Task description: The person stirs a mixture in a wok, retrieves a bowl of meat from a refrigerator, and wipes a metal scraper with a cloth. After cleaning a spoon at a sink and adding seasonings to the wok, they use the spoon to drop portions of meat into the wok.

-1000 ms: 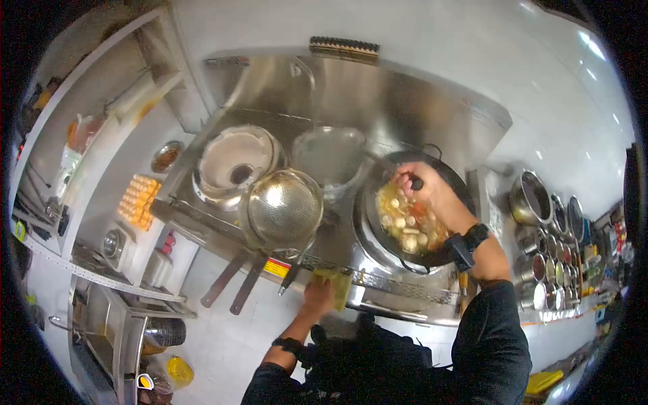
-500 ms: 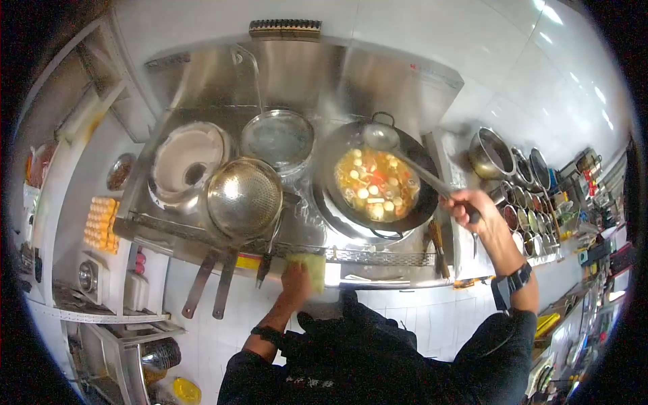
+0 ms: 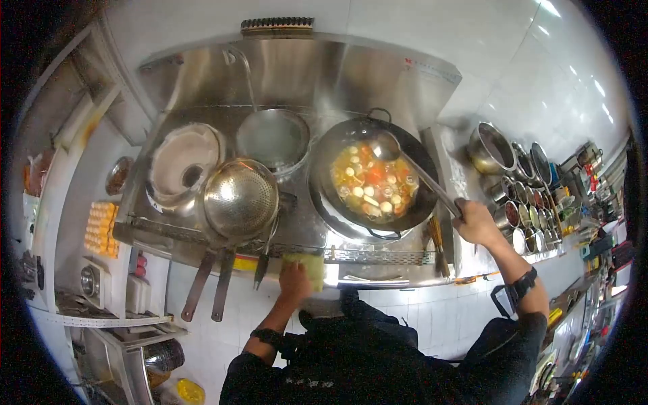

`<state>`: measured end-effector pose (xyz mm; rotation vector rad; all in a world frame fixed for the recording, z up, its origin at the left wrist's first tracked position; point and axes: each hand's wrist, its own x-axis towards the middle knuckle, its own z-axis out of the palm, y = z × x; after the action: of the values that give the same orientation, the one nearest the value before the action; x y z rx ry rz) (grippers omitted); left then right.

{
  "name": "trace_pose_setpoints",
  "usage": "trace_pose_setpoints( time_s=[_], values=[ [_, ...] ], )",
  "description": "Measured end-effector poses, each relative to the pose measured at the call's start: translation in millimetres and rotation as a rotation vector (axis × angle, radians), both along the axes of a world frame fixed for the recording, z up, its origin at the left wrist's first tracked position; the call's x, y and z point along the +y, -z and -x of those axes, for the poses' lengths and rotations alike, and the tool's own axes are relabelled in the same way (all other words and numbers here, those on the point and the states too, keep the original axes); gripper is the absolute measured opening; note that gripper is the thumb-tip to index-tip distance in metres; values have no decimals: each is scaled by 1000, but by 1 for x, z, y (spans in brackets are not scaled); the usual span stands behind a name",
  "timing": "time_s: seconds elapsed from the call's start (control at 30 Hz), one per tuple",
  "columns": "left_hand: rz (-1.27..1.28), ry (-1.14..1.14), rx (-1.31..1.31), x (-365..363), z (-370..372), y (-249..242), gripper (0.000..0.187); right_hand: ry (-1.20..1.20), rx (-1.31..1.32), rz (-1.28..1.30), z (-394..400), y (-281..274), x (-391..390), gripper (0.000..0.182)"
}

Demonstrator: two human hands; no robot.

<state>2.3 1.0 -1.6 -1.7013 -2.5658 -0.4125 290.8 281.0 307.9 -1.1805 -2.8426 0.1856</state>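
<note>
My right hand (image 3: pixel 476 223) is closed round the handle of a ladle (image 3: pixel 432 182) at the right of the stove. The ladle's bowl rests near the far side of a dark wok (image 3: pixel 423 214), at the edge of the food. In the wok is a soupy dish (image 3: pixel 371 182) with pale round slices and orange-red pieces in broth. My left hand (image 3: pixel 295 280) grips a yellow-green cloth (image 3: pixel 313 270) at the stove's front edge, with its fingers partly hidden.
Left of the wok are a perforated strainer (image 3: pixel 241 199), a round water-filled pot (image 3: pixel 273 138) and an unused burner (image 3: pixel 182 162). Two long handles stick out over the front edge. Seasoning containers (image 3: pixel 530 216) and a metal pot (image 3: pixel 491 148) stand at right, egg trays (image 3: pixel 101 229) at left.
My right hand has shifted slightly right and down and its wrist has turned. The ladle's bowl has moved a little toward me and tilted. My left hand stays at the cloth.
</note>
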Motion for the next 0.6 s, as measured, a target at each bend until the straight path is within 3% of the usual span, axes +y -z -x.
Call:
trace_pose_setpoints(
  time_s=[0.07,0.13,0.2,0.33,0.4,0.53,0.6],
  values=[
    [152,-29,-67,0,-2,-7,30,-71,-82,-175,35,-4,12,37],
    [259,-41,-96,1,-4,-15,33,-60,-85,-75,86,-24,11,34],
    [324,-42,-84,0,-6,-23,34,-122,-145,-97,137,-16,29,42],
    [295,-47,-74,-2,-14,-27,36,-316,-134,-78,238,6,49,21],
    [355,-19,-20,-4,-13,-4,35,-328,-182,-45,287,43,65,25],
    [351,-128,-54,1,-14,-21,30,-524,-90,-39,365,140,96,23],
    [276,-162,-66,-1,-17,-23,29,-370,-37,823,384,179,122,7]
  ],
)
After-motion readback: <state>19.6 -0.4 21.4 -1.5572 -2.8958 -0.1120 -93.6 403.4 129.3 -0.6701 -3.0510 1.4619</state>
